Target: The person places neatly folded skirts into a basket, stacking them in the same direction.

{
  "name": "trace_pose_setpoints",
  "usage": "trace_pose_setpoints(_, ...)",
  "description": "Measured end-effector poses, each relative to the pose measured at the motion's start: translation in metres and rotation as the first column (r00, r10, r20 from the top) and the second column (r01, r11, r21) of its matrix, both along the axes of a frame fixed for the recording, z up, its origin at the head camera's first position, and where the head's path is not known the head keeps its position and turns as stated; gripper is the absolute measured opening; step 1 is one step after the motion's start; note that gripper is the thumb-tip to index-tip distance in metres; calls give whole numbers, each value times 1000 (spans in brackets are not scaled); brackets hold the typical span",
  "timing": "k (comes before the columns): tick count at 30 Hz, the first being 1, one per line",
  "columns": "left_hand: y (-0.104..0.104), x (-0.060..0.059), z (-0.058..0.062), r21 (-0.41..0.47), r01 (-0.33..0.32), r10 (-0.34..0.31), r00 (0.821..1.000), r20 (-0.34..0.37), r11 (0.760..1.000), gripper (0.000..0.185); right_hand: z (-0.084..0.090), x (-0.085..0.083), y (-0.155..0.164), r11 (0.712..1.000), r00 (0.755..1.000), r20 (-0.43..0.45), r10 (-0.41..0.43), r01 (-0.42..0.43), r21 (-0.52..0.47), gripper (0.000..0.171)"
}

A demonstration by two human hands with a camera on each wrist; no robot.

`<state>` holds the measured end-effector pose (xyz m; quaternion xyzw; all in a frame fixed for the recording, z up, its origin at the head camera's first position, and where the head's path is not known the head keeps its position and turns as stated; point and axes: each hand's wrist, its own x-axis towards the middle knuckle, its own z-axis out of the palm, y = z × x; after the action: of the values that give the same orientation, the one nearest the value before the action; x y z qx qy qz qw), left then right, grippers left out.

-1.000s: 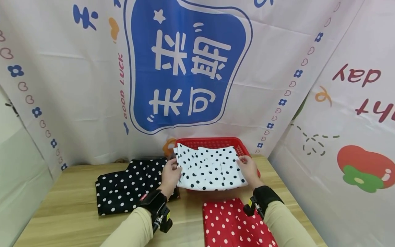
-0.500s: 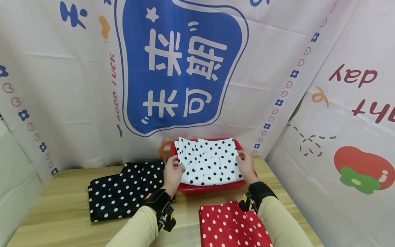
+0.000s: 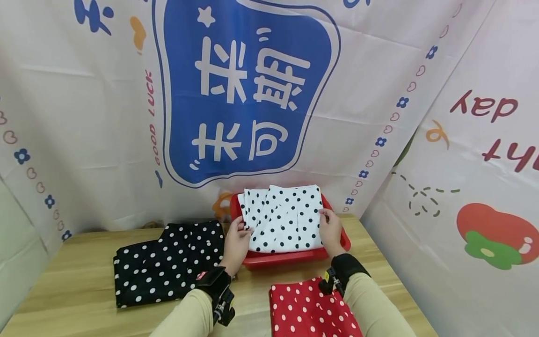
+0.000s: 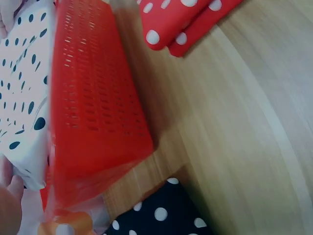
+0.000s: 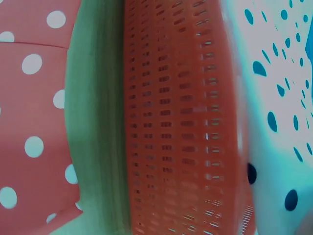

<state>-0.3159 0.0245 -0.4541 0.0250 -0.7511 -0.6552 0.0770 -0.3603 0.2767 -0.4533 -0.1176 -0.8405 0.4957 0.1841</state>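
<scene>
My left hand [image 3: 236, 239] and right hand [image 3: 330, 228] pinched the two side edges of the folded white dotted cloth [image 3: 281, 218], which sat in the red basket [image 3: 290, 256] at the far middle of the table [image 3: 76, 290], black dotted cloth [image 3: 168, 263] left, red dotted cloth [image 3: 307, 309] near.

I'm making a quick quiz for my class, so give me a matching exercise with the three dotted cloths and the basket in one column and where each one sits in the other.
Things:
1. white cloth
2. black cloth
3. red cloth
4. red basket

Places:
A. on the table, left of the basket
B. at the back of the table, against the backdrop
C. in the basket, held at both sides
D. on the table's near edge, in front of the basket

Pairs: 1-C, 2-A, 3-D, 4-B
</scene>
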Motion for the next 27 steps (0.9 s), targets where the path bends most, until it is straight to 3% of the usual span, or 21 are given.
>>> trace_pose_setpoints(6, 1, -1, -11, 5, 72, -72, 996, 58, 997, 56, -12, -1, -4, 999, 1000, -29, -4, 5, 53, 26)
trace_pose_setpoints(13, 2, -6, -12, -27, 107, -103, 987, 122, 994, 53, -20, -2, -6, 994, 1000, -10, 18, -17, 112, 27)
trace_pose_setpoints(21, 1, -11, -10, -69, 206, -196, 973, 122, 976, 49, -26, -5, -9, 983, 990, 115, 75, -93, 158, 31)
trace_pose_setpoints(27, 4, -18, -12, -69, 252, -234, 952, 199, 965, 62, -30, -10, -5, 980, 978, 191, 89, -121, 160, 33)
